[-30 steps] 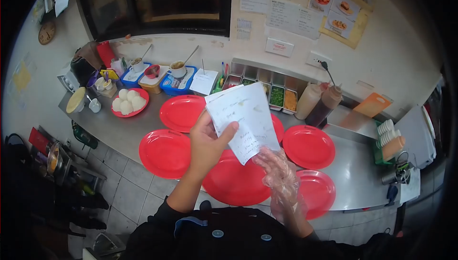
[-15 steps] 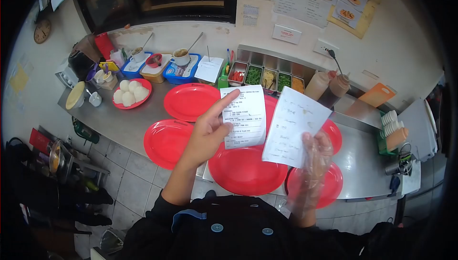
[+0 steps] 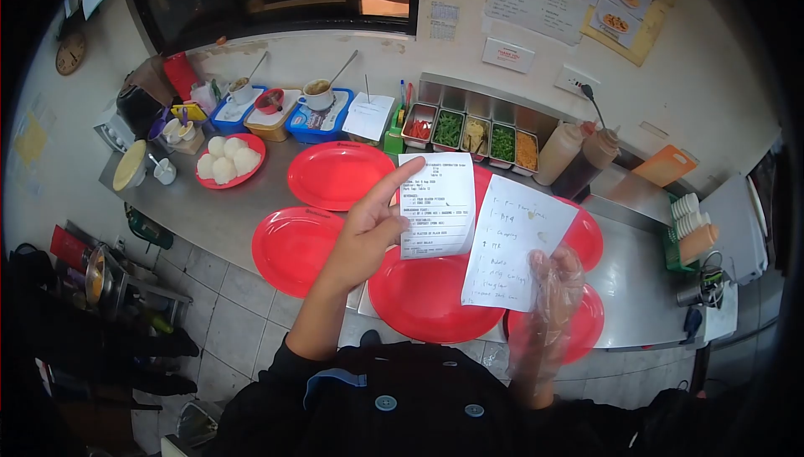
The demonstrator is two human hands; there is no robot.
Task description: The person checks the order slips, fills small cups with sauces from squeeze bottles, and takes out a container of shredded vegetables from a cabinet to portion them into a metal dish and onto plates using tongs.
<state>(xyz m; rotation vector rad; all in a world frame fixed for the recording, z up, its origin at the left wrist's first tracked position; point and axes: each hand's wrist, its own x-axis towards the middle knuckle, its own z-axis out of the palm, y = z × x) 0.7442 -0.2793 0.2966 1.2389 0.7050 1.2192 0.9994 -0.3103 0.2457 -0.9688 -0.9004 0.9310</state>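
Observation:
My bare left hand grips a printed receipt by its left side, index finger stretched along the top corner and thumb on its front. In a clear plastic glove, my right hand pinches a handwritten sheet at its lower right edge. The two papers are side by side, their edges meeting or nearly so. Beneath them are several red plates, including a large one at the front centre, one at the left and one behind it.
A red plate of white rice mounds stands at the back left. Blue tubs and metal trays of chopped food line the wall. Sauce bottles and a green basket of cups are on the right.
The stacked papers have been separated: the printed receipt now shows in my left hand, and my right hand has moved right with the handwritten sheet. A person's arm now shows through the window.

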